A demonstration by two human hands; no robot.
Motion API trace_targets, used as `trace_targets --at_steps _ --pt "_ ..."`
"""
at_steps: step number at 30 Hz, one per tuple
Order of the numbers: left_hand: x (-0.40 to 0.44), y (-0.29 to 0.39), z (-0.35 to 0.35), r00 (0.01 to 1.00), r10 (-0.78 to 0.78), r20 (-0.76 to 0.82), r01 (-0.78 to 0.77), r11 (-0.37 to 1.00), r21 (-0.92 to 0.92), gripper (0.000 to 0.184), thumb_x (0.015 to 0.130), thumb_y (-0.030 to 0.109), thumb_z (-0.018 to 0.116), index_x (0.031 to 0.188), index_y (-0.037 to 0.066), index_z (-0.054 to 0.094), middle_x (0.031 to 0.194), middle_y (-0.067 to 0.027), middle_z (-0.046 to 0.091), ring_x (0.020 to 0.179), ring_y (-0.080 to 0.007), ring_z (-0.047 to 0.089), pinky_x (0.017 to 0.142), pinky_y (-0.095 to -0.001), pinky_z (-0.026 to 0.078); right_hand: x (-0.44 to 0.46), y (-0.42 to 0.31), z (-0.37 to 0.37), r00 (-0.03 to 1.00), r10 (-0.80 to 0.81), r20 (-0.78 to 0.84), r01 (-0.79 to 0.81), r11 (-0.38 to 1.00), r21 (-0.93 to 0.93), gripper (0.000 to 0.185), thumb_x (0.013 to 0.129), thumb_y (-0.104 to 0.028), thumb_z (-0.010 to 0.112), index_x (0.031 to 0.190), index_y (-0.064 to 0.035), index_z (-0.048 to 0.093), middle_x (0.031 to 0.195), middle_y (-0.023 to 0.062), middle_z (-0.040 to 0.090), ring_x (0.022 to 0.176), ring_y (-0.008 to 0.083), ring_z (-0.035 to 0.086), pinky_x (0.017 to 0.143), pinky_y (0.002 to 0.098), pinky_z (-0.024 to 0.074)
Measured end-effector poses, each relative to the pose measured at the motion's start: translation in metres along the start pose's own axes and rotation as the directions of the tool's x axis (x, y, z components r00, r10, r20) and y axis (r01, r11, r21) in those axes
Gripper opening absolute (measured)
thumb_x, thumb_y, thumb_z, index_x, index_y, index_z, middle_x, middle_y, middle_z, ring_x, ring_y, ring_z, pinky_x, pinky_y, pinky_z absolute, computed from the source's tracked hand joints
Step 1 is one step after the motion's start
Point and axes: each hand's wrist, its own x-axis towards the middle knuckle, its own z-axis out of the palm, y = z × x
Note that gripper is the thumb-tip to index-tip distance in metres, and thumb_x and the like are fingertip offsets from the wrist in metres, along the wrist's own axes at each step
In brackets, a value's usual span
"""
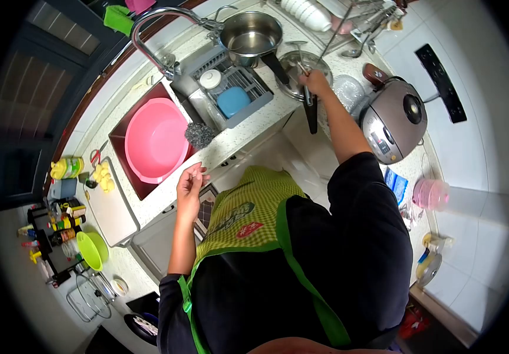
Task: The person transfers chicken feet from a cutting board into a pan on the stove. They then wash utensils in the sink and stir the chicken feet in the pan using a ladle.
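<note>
The right hand (pixel 316 82) clasps a slender metal utensil (pixel 301 57) over a round metal lid (pixel 295 80) near the counter's (pixel 239 133) front edge; so thin a shaft suits a firm, steady hold. The left hand (pixel 192 179), loosely curled, apparently empty, hovers by that edge.

Bright centre, fisheye curvature, black corners

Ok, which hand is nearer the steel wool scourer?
Left. The left hand is on the near side of the steel wool scourer, apart from it; the right hand is farther off to the right, at the metal lid.
</note>
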Motion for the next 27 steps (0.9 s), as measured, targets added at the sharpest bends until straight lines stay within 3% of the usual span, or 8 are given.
trace_targets --at_steps 3,11,13,16,22,27 --pt "-0.005 -0.003 -0.003 0.999 -0.013 -0.047 0.012 1.000 -0.023 0.032 0.094 0.021 0.052 0.121 0.002 0.052 0.107 -0.0082 0.059 0.090 -0.0129 0.058 0.080 -0.0261 0.045 0.022 0.021 0.009 0.999 -0.045 -0.006 0.044 0.998 -0.043 0.043 0.078 -0.038 0.063 0.075 0.0051 0.063 0.071 0.0261 0.061 0.073 0.0378 0.062 0.067 0.0443 0.0469" --pt "-0.009 -0.007 -0.002 0.993 -0.005 -0.114 0.002 1.000 -0.028 0.030 0.095 0.018 0.051 0.121 0.003 0.052 0.106 -0.0081 0.060 0.088 -0.0123 0.059 0.080 -0.0261 0.046 0.037 0.037 0.005 0.997 0.073 -0.001 -0.073 0.997 -0.035 0.046 0.081 -0.041 0.063 0.085 0.0049 0.064 0.082 0.0279 0.062 0.084 0.0408 0.062 0.072 0.0458 0.0474" --pt "-0.008 -0.005 0.001 0.993 -0.010 -0.114 0.006 0.999 -0.033 0.030 0.095 0.018 0.051 0.120 0.003 0.052 0.106 -0.0081 0.060 0.088 -0.0123 0.059 0.080 -0.0259 0.046 0.035 0.037 0.001 0.992 0.123 0.005 -0.121 0.985 -0.127 0.048 0.079 -0.042 0.064 0.085 0.0065 0.063 0.086 0.0286 0.062 0.086 0.0412 0.061 0.075 0.0453 0.0478" --pt "-0.006 -0.002 0.006 0.994 -0.015 -0.109 0.011 0.999 -0.036 0.029 0.095 0.018 0.051 0.120 0.003 0.053 0.106 -0.0081 0.060 0.088 -0.0123 0.059 0.080 -0.0259 0.046 0.030 0.039 0.002 0.994 0.096 -0.049 -0.102 0.987 -0.127 0.052 0.078 -0.044 0.065 0.086 0.0076 0.063 0.089 0.0282 0.063 0.088 0.0411 0.061 0.077 0.0448 0.0483" --pt "-0.005 0.000 0.010 0.994 -0.015 -0.111 0.012 0.999 -0.030 0.030 0.094 0.018 0.052 0.120 0.002 0.052 0.106 -0.0082 0.060 0.088 -0.0126 0.059 0.080 -0.0263 0.046 0.035 0.043 -0.008 0.985 0.167 0.042 -0.158 0.975 -0.157 0.056 0.074 -0.047 0.069 0.090 0.0065 0.064 0.091 0.0278 0.063 0.091 0.0394 0.062 0.078 0.0436 0.0492" --pt "-0.008 -0.001 0.011 0.993 -0.017 -0.118 0.015 1.000 -0.024 0.030 0.094 0.018 0.052 0.119 0.002 0.052 0.106 -0.0080 0.060 0.088 -0.0129 0.059 0.080 -0.0269 0.046 0.037 0.054 -0.006 0.989 0.145 -0.009 -0.144 0.973 -0.181 0.059 0.071 -0.048 0.071 0.089 0.0073 0.064 0.090 0.0275 0.063 0.091 0.0387 0.062 0.078 0.0427 0.0496"
